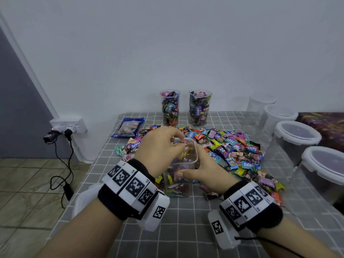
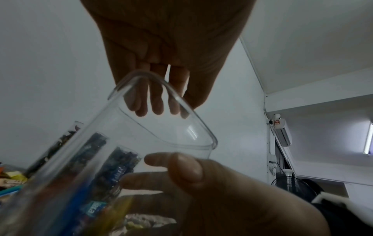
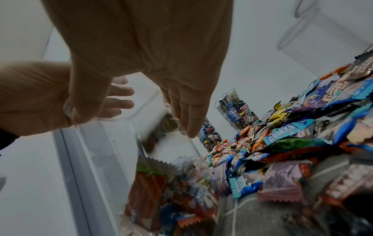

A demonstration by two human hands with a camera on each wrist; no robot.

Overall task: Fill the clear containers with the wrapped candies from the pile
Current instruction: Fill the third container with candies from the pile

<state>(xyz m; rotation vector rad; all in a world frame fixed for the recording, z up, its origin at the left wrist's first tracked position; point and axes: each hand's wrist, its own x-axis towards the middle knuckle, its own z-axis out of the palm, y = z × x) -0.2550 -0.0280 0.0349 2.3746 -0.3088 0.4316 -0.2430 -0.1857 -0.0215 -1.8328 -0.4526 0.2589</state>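
Item: my right hand (image 1: pixel 202 171). It wraps the side of the clear container (image 1: pixel 181 175) in front of me, thumb (image 1: pixel 183 173) across the near wall, the other fingers round the far wall. In the left wrist view the thumb (image 2: pixel 186 169) presses the clear wall just below the rim, and two fingers show through the plastic. Forearm comes in low from the right, wrist band up.

Item: my left hand (image 1: pixel 158 149). It hangs over the container's mouth, palm down, wrist bent, fingers (image 2: pixel 157 102) pointing down past the rim. They hang straight and slightly apart, and hold nothing that I can see. Forearm comes in from the lower left.

Item: clear container, as above. Upright on the grey checked tablecloth (image 1: pixel 186 229), partly filled with wrapped candies (image 3: pixel 153 188) in its lower part, upper part clear.

Item: pile of wrapped candies (image 1: pixel 232 149). Spread on the cloth behind and to the right of the held container, touching its base on the right.

Item: two tall clear containers (image 1: pixel 169 107), (image 1: pixel 199 108). Standing at the back of the table, side by side, both full of candies almost to the rim.

Item: lidded tubs (image 1: pixel 296 138). A row along the right edge, white lids on.

Item: blue packet (image 1: pixel 128 127). Flat at the back left of the cloth.
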